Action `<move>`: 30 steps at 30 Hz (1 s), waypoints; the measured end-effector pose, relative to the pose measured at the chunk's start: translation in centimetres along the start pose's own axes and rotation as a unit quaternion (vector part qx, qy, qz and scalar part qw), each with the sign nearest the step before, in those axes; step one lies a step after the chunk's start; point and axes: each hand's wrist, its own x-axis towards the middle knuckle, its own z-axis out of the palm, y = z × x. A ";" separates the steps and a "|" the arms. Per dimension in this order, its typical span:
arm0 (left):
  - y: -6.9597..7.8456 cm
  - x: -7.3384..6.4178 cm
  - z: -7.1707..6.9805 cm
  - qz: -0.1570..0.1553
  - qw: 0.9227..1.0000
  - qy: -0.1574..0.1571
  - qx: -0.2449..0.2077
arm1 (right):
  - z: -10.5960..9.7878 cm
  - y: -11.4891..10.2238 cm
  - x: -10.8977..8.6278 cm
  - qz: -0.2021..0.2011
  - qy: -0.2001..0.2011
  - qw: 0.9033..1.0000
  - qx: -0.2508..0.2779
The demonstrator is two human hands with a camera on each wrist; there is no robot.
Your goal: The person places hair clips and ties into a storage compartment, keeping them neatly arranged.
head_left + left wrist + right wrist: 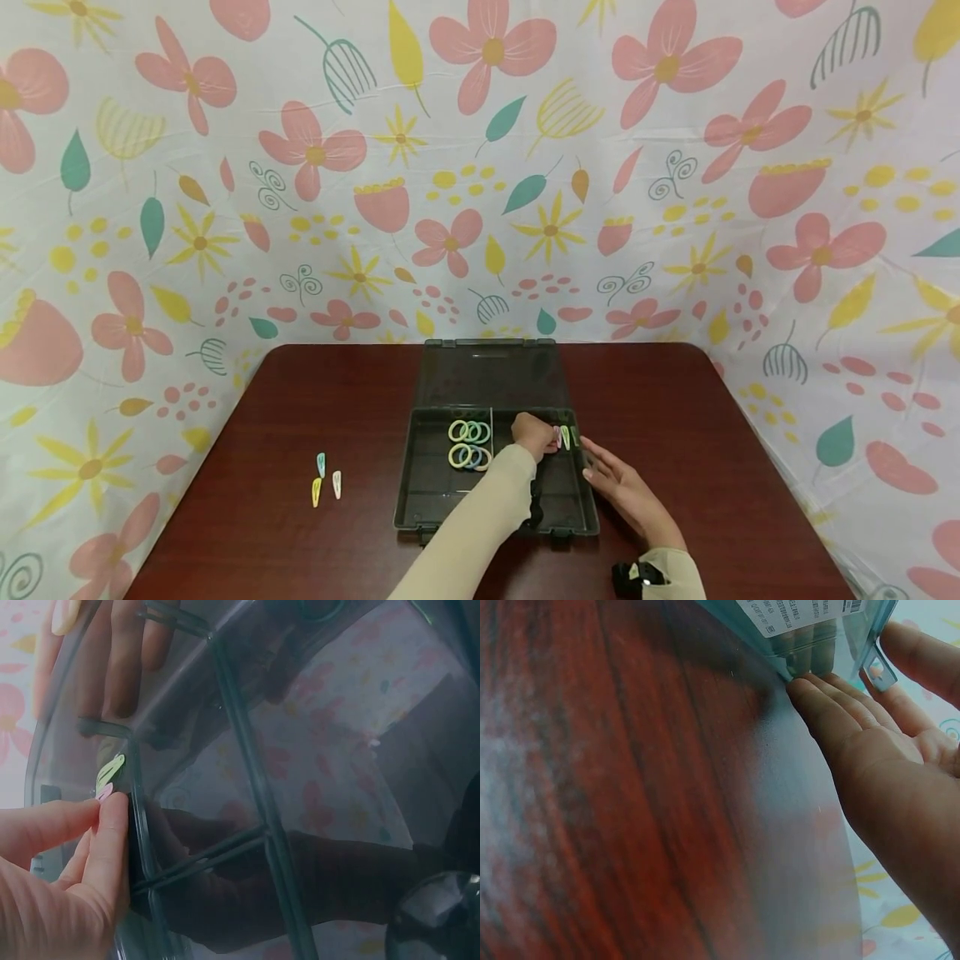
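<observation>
Head view: rings [450, 457] lie inside box [427, 504], left grip [534, 435] pinches pink clip [106, 792] there, right grip [630, 496] straight-fingered; three clips [317, 492] remain at nine o'clock.

place: curtained-off workspace | floral cloth [517, 208] on 3 sides | 1 reddish-brown table [247, 433]

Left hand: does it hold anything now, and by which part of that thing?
The left hand pinches a pink snap hair clip in its fingertips, by the end nearest them; whether that is the wide end is hidden.
</observation>
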 end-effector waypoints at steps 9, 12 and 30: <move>0.0 -0.7 0.2 0.011 0.999 0.037 -0.005 | 0.1 0.0 0.1 -0.004 0.005 1.000 0.008; 0.0 -0.7 0.3 0.011 0.999 0.039 -0.004 | 0.1 0.1 0.1 -0.002 0.005 1.000 0.006; 1.0 -1.3 -1.9 0.021 0.998 -0.063 -0.013 | 0.1 0.1 0.1 0.007 0.014 1.000 0.004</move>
